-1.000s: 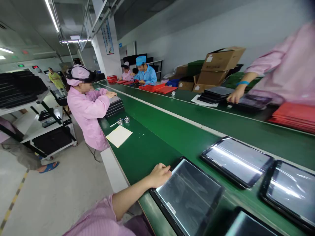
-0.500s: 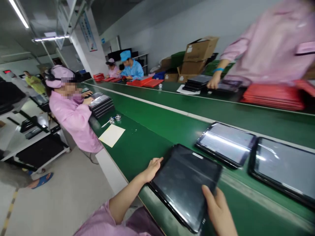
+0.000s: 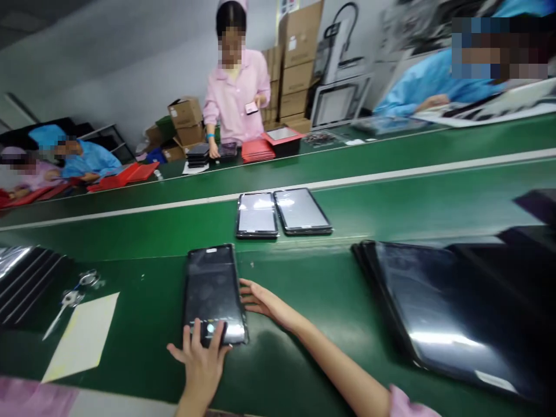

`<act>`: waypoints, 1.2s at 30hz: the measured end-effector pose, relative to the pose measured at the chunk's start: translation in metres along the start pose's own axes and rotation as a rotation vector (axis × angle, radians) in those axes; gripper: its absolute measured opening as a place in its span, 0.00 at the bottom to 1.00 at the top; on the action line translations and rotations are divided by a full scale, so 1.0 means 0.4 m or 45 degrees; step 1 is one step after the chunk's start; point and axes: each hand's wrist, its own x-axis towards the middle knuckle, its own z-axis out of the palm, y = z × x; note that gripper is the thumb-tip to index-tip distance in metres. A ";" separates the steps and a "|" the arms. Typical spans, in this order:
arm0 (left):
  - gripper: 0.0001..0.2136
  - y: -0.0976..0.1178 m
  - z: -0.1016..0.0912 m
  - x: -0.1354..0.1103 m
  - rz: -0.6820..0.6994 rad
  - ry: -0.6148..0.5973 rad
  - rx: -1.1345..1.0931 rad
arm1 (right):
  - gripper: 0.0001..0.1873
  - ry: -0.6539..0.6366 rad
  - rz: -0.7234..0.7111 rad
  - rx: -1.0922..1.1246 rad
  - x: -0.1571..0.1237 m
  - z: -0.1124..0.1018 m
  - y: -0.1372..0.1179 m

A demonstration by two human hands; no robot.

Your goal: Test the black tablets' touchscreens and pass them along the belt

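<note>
A black tablet [image 3: 211, 289] lies flat on the green table in front of me, with a small white label at its far edge and some small lights low on its glossy screen. The spread fingers of my left hand [image 3: 202, 362] rest over the tablet's near end, fingertips on the screen. Beside its right edge is my right hand [image 3: 267, 304], fingers stretched out; they reach the edge or come very close to it. Neither hand is wrapped round anything.
Two stacks of tablets [image 3: 302, 209] lie ahead on the belt. A larger stack of dark tablets [image 3: 438, 313] is at right, another stack [image 3: 30, 284] at left, near pale paper [image 3: 84, 339] and scissors-like metal pieces [image 3: 72, 298]. Several co-workers [image 3: 238, 92] sit or stand across the table.
My view has swung to the right. The tablet, gripped between both hands before, now lies on the table with both hands loosened; my left hand has moved to its near end.
</note>
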 end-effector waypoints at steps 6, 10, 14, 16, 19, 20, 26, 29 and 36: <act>0.21 -0.055 0.009 0.380 0.050 0.088 0.098 | 0.25 0.775 -0.427 0.488 0.086 -0.157 -0.044; 0.31 -0.013 0.026 0.566 -0.110 0.281 0.198 | 0.19 1.204 -0.577 0.679 0.094 -0.294 -0.116; 0.35 0.173 0.095 0.595 -0.298 0.239 -0.213 | 0.18 1.273 -0.509 0.762 0.090 -0.391 -0.182; 0.34 0.300 0.149 0.571 -0.441 -0.018 -0.893 | 0.19 1.263 -0.455 0.809 0.094 -0.421 -0.209; 0.23 0.452 0.224 0.559 -0.721 -0.316 -1.557 | 0.19 1.285 -0.400 0.851 0.102 -0.455 -0.237; 0.18 0.482 0.241 0.568 -0.765 -0.374 -1.637 | 0.17 1.306 -0.386 0.855 0.104 -0.464 -0.243; 0.13 0.484 0.249 0.665 -0.910 -0.599 -1.906 | 0.12 1.453 -0.305 0.731 0.118 -0.477 -0.253; 0.15 0.459 0.233 0.668 -0.922 -0.732 -2.007 | 0.14 1.511 -0.254 0.623 0.122 -0.473 -0.261; 0.13 0.398 0.197 0.559 -0.805 -0.894 -2.227 | 0.11 1.518 -0.206 0.532 0.094 -0.439 -0.279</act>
